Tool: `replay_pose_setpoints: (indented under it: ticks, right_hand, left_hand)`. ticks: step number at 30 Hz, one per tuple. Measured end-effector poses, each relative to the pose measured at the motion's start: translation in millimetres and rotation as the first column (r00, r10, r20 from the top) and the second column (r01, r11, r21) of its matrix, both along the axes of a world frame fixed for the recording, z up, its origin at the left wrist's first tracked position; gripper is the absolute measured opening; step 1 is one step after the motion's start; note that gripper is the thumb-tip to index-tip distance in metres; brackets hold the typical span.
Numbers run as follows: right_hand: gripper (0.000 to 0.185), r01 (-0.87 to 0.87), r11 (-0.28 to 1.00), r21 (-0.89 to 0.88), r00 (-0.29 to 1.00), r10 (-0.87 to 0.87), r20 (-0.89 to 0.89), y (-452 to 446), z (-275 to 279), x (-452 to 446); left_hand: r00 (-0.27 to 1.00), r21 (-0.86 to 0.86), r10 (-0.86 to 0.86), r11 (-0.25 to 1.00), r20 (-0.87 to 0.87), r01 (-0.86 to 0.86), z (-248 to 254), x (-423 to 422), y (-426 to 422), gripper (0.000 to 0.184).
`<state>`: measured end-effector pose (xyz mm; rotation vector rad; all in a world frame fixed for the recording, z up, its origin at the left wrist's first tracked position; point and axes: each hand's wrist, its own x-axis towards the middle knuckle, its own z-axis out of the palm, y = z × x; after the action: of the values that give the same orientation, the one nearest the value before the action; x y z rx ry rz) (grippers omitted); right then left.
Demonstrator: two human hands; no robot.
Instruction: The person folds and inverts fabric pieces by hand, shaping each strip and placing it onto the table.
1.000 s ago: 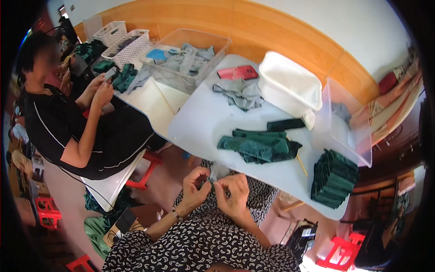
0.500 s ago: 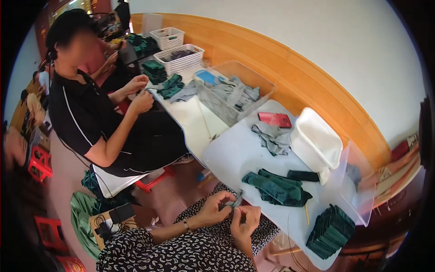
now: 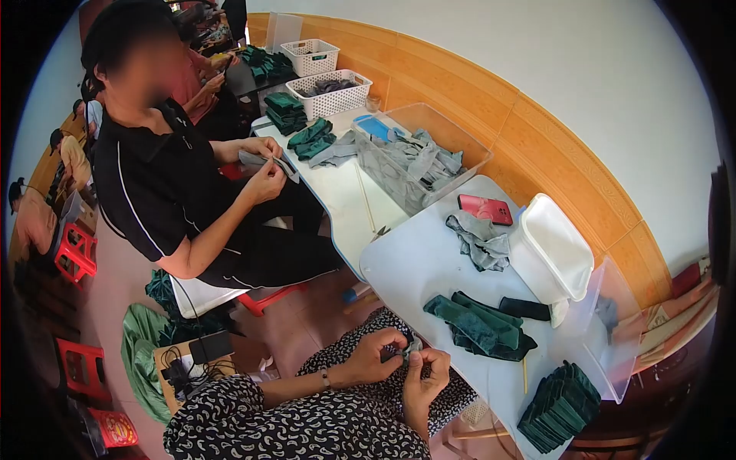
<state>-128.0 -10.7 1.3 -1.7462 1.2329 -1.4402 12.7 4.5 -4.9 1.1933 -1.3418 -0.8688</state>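
Note:
Over my lap, my left hand (image 3: 374,357) and my right hand (image 3: 426,377) pinch a small piece of grey-green fabric (image 3: 412,349) between them. My fingers cover most of it, so its full shape is hidden. On the white table beside my hands lie loose dark green velvety fabric pieces (image 3: 479,322). A neat stack of green fabric pieces (image 3: 558,410) stands at the near table end, with a thin yellow stick (image 3: 525,376) close by. Farther back sits a crumpled grey fabric piece (image 3: 481,239).
A red phone (image 3: 484,209), a white bin (image 3: 553,249) and a clear box of grey fabric (image 3: 422,195) line the wall side. At left, a co-worker (image 3: 165,169) handles grey fabric. White baskets (image 3: 333,96) stand beyond. Cables (image 3: 184,379) lie on a carton by my left.
The view has shifted slightly, moving the scene right and down. My hands still hold the fabric, drawn closer together. The co-worker's grey fabric now shows more.

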Motion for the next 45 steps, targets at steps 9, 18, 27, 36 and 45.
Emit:
replay_pose_setpoints:
  ticks: [9, 18, 27, 36, 45]
  right_hand:
    - [0.014, -0.084, 0.993, -0.088, 0.992, 0.076, -0.101, -4.0, 6.8, -11.9]
    - [0.012, 0.006, 0.953, -0.304, 0.989, -0.051, -0.140, 3.5, 9.5, -8.8]
    - [0.018, -0.114, 0.985, 0.132, 0.971, 0.082, 0.224, 2.8, 5.2, -9.6]
    - [0.013, 0.008, 0.940, -0.341, 0.987, -0.062, -0.148, 1.8, 5.4, -13.7]
    - [0.018, -0.002, 0.993, -0.122, 0.999, -0.002, -0.032, 4.2, 1.2, -8.0]
  left_hand:
    - [0.951, 0.077, -0.034, 0.995, -0.308, 0.061, -16.3, -9.1, -5.8, 0.021]
    - [0.961, -0.008, -0.036, 0.999, -0.274, 0.035, -14.2, -15.3, -4.8, 0.019]
    - [0.999, -0.153, -0.034, 0.988, -0.015, 0.031, -5.4, -5.9, -5.9, 0.020]
    - [0.954, -0.046, -0.105, 0.994, -0.281, 0.096, -3.9, -15.4, -5.6, 0.016]
    - [0.935, 0.006, -0.082, 0.996, -0.344, 0.090, -11.8, -14.5, -3.5, 0.016]
